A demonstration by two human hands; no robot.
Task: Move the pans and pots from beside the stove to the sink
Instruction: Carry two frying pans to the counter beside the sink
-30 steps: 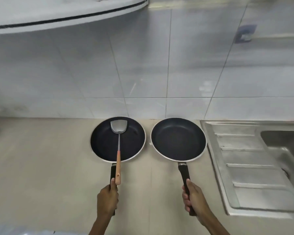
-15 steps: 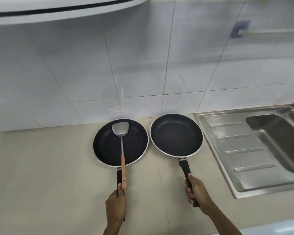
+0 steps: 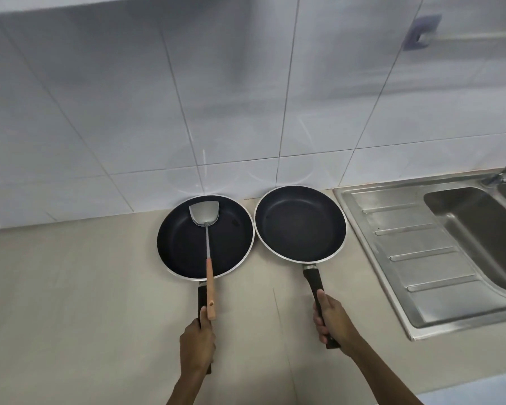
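The left hand [image 3: 197, 344] is clenched around the handle of the left pan [image 3: 184, 244], in which a spatula [image 3: 208, 249] lies. The right pan [image 3: 300, 223] is gripped by the right hand [image 3: 332, 320]. Both pans are seen over the desk [image 3: 70, 302], beside the sink [image 3: 438, 258].

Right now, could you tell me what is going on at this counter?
A person is holding two black frying pans by their handles. The left hand grips the left frying pan, which has a metal spatula lying in it with its wooden handle over the rim. The right hand grips the empty right frying pan. Both pans are above or on the beige counter, just left of the steel sink.
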